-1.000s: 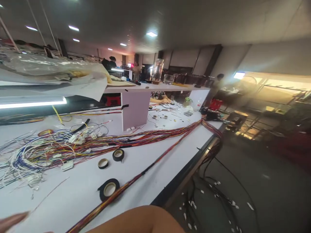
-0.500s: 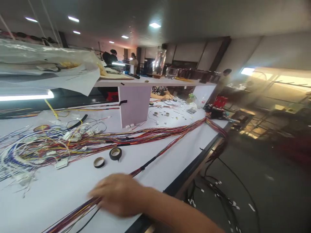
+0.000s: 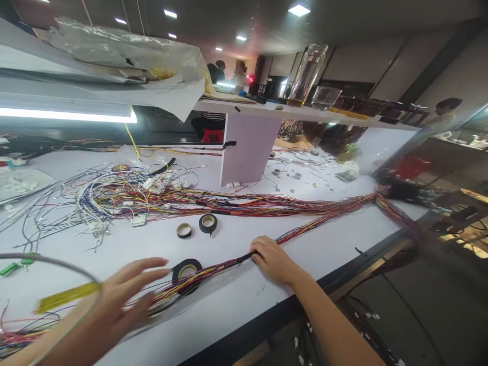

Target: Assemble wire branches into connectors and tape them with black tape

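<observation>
A long bundle of coloured wires (image 3: 324, 216) runs across the white bench (image 3: 236, 305) from the far right toward me. My right hand (image 3: 272, 259) rests on this bundle at a black taped spot, its fingers curled over the wires. My left hand (image 3: 114, 305) hovers blurred near the bundle's near end, fingers spread, just left of a black tape roll (image 3: 186, 272) that lies on the bench under the bundle.
Two smaller tape rolls (image 3: 208, 222) lie mid-bench. A tangle of loose wires and white connectors (image 3: 114, 201) covers the left. A yellow strip (image 3: 64, 296) lies near my left hand. A shelf (image 3: 267, 109) carries glass jars. People sit and stand farther back.
The view swung left and down. My right hand slid along the bundle away from me to the black taped spot. My left hand came into view with fingers spread.
</observation>
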`<state>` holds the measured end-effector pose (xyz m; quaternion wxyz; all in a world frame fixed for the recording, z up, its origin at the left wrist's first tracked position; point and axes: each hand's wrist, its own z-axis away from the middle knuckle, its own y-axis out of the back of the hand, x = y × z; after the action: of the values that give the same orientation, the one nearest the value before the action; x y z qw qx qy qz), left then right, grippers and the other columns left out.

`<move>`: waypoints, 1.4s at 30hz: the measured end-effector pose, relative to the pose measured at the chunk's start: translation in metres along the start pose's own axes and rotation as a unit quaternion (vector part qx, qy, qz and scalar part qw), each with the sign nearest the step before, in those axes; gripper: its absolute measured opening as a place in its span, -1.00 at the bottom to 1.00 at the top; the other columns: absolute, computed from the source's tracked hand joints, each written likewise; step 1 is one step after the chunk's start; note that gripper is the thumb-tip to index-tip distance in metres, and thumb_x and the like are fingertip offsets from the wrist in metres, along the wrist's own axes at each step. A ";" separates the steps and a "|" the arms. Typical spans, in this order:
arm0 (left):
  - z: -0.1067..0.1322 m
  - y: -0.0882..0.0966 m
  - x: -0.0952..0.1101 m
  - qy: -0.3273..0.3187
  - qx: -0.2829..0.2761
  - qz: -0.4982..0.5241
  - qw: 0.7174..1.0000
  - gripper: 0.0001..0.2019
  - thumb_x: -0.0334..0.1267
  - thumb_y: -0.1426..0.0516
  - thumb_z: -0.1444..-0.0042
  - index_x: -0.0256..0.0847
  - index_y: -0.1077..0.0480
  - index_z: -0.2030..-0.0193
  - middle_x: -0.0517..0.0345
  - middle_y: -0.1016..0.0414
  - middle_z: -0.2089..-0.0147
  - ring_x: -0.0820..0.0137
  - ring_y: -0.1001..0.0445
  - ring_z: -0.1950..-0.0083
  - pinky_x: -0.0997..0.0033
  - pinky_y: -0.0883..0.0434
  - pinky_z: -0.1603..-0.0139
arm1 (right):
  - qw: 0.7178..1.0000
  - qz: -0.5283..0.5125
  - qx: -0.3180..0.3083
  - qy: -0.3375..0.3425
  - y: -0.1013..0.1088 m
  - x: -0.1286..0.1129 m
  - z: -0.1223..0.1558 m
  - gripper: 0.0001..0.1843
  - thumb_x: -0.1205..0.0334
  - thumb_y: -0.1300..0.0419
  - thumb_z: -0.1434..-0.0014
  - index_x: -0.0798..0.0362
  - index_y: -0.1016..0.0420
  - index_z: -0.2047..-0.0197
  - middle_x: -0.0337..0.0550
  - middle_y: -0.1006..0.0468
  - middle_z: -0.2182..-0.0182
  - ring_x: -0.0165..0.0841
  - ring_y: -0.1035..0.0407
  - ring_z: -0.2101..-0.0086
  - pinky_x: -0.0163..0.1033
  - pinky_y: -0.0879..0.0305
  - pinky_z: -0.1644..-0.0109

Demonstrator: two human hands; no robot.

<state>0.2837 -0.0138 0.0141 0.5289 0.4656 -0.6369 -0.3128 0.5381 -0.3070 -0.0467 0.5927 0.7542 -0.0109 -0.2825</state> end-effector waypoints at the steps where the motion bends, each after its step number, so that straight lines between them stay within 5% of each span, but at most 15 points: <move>1: -0.017 -0.014 0.012 -0.025 -0.041 0.018 0.999 -0.71 -0.10 -0.06 -0.23 0.18 -0.41 -0.08 0.27 -0.45 -0.14 0.34 -0.46 -0.07 0.38 -0.43 -0.07 | 1.000 0.004 -0.014 -0.003 0.004 0.000 -0.004 -0.87 0.33 -0.07 -0.28 0.04 -0.43 0.18 -0.13 -0.51 0.22 -0.29 -0.36 0.17 -0.13 -0.26 0.00; 6: -0.102 -0.082 0.067 -0.074 -0.120 0.018 0.990 -0.56 -0.10 -0.17 -0.14 -0.14 -0.35 -0.16 -0.01 -0.45 -0.15 0.17 -0.40 -0.14 0.14 -0.34 -0.17 | 0.997 0.013 -0.067 0.023 0.017 0.001 -0.020 -0.76 0.27 0.00 -0.34 0.00 -0.46 0.06 -0.16 -0.55 0.19 -0.30 -0.41 0.18 -0.18 -0.26 0.06; 9: -0.130 -0.104 0.075 -0.067 -0.151 -0.048 0.985 -0.72 -0.19 -0.10 -0.21 -0.28 -0.45 0.02 -0.09 -0.55 0.07 0.11 -0.49 0.02 0.11 -0.41 -0.02 | 0.998 0.011 -0.056 0.032 0.015 0.003 -0.025 -0.75 0.25 -0.01 -0.34 -0.02 -0.49 0.05 -0.18 -0.56 0.21 -0.32 -0.42 0.20 -0.22 -0.25 0.09; 17: -0.135 -0.113 0.075 -0.092 -0.190 -0.079 0.974 -0.67 -0.25 0.11 -0.30 -0.24 -0.47 0.16 -0.08 -0.56 0.24 0.14 -0.54 0.23 0.22 -0.40 0.26 | 0.998 -0.056 -0.004 0.031 -0.005 0.012 -0.022 -0.85 0.28 -0.10 -0.30 -0.03 -0.51 0.18 -0.26 -0.57 0.30 -0.38 -0.41 0.26 -0.27 -0.21 0.16; 20: -0.147 -0.110 0.075 0.017 -0.215 0.054 0.975 -0.64 -0.19 0.08 -0.26 -0.23 -0.48 0.38 -0.05 -0.56 0.36 0.19 -0.54 0.31 0.26 -0.38 0.29 | 0.995 -0.069 0.049 0.061 -0.004 0.013 -0.019 -0.87 0.27 -0.10 -0.30 -0.01 -0.49 0.20 -0.24 -0.55 0.35 -0.37 -0.40 0.29 -0.24 -0.18 0.20; 22: -0.158 -0.109 0.074 0.171 -0.260 0.243 0.919 -0.61 -0.13 0.06 -0.23 -0.22 -0.42 0.50 0.02 -0.53 0.48 0.29 -0.50 0.45 0.34 -0.36 0.38 | 0.985 -0.068 0.116 0.105 -0.001 0.012 -0.016 -0.88 0.29 -0.12 -0.29 0.00 -0.48 0.18 -0.21 -0.55 0.34 -0.37 -0.39 0.31 -0.21 -0.16 0.18; 24: -0.168 -0.110 0.074 0.289 -0.306 0.381 0.823 -0.62 -0.07 0.01 -0.17 -0.22 -0.37 0.57 0.10 -0.47 0.59 0.39 -0.40 0.61 0.41 -0.30 0.52 | 0.971 -0.050 0.181 0.149 0.002 0.012 -0.013 -0.88 0.35 -0.14 -0.27 0.01 -0.46 0.14 -0.20 -0.56 0.32 -0.37 -0.39 0.31 -0.18 -0.15 0.16; 26: -0.174 -0.112 0.076 0.330 -0.374 0.404 0.767 -0.64 -0.04 -0.08 -0.09 -0.22 -0.38 0.60 0.16 -0.35 0.71 0.44 -0.25 0.72 0.46 -0.18 0.65 | 0.960 -0.029 0.214 0.179 0.003 0.011 -0.010 -0.83 0.40 -0.14 -0.25 0.01 -0.44 0.11 -0.19 -0.57 0.30 -0.37 -0.39 0.31 -0.17 -0.15 0.15; 30: -0.175 -0.111 0.076 0.325 -0.489 0.368 0.721 -0.60 0.05 -0.05 -0.11 -0.25 -0.52 0.40 0.30 -0.10 0.84 0.50 0.01 0.80 0.51 0.02 0.73 | 0.965 -0.008 0.205 0.162 0.000 0.011 -0.007 -0.81 0.34 -0.12 -0.28 0.00 -0.42 0.04 -0.15 -0.57 0.28 -0.33 -0.39 0.29 -0.18 -0.17 0.17; 32: -0.171 -0.104 0.070 0.332 -0.461 0.353 0.743 -0.42 0.14 0.16 -0.21 -0.25 -0.52 0.20 0.27 -0.15 0.80 0.46 -0.03 0.79 0.48 -0.04 0.72 | 0.978 -0.014 0.168 0.119 -0.003 0.012 -0.009 -0.82 0.26 -0.07 -0.32 0.02 -0.44 0.06 -0.14 -0.55 0.34 -0.34 -0.39 0.34 -0.22 -0.18 0.23; 34: -0.166 -0.093 0.063 0.319 -0.355 0.275 0.835 -0.33 0.13 0.32 -0.25 -0.26 -0.45 0.02 0.16 -0.35 0.66 0.36 -0.27 0.67 0.40 -0.24 0.62 | 0.989 -0.032 0.121 0.073 -0.005 0.013 -0.011 -0.78 0.21 0.00 -0.36 0.03 -0.46 0.11 -0.15 -0.53 0.39 -0.36 -0.38 0.38 -0.26 -0.18 0.28; 36: -0.159 -0.084 0.060 0.206 -0.207 0.147 0.945 -0.45 0.06 0.22 -0.27 -0.23 -0.36 -0.11 0.00 -0.54 0.33 0.24 -0.51 0.34 0.27 -0.41 0.31 | 0.994 -0.053 0.084 0.038 -0.007 0.015 -0.014 -0.73 0.19 0.05 -0.38 0.03 -0.46 0.16 -0.16 -0.53 0.39 -0.37 -0.39 0.37 -0.28 -0.19 0.28; 37: -0.156 -0.081 0.060 0.109 -0.158 0.088 0.977 -0.53 0.00 0.11 -0.25 -0.18 -0.32 -0.16 -0.02 -0.55 0.15 0.20 -0.51 0.14 0.22 -0.41 0.13 | 0.995 -0.063 0.071 0.025 -0.007 0.015 -0.015 -0.72 0.18 0.06 -0.38 0.02 -0.46 0.17 -0.17 -0.54 0.37 -0.37 -0.40 0.35 -0.28 -0.20 0.25; 40: -0.147 -0.085 0.067 -0.167 -0.130 -0.036 0.977 -0.50 -0.30 -0.07 -0.14 -0.01 -0.21 -0.25 0.02 -0.42 -0.11 0.19 -0.40 -0.09 0.19 -0.31 -0.08 | 0.993 -0.107 0.046 -0.002 -0.007 0.017 -0.017 -0.69 0.14 0.08 -0.39 0.01 -0.46 0.20 -0.19 -0.56 0.31 -0.37 -0.42 0.29 -0.29 -0.24 0.21; 42: -0.145 -0.094 0.074 -0.241 -0.140 -0.092 0.956 -0.48 -0.44 -0.04 -0.15 -0.01 -0.20 -0.25 0.00 -0.46 -0.04 0.22 -0.44 0.01 0.23 -0.35 0.04 | 0.989 -0.141 0.032 -0.013 -0.006 0.017 -0.017 -0.67 0.12 0.09 -0.40 0.02 -0.46 0.22 -0.20 -0.57 0.30 -0.38 -0.42 0.28 -0.29 -0.26 0.20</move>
<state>0.4477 -0.1027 -0.0056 0.3884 0.3549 -0.6495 -0.5489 0.5576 -0.2965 -0.0564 0.5224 0.7630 0.0786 -0.3726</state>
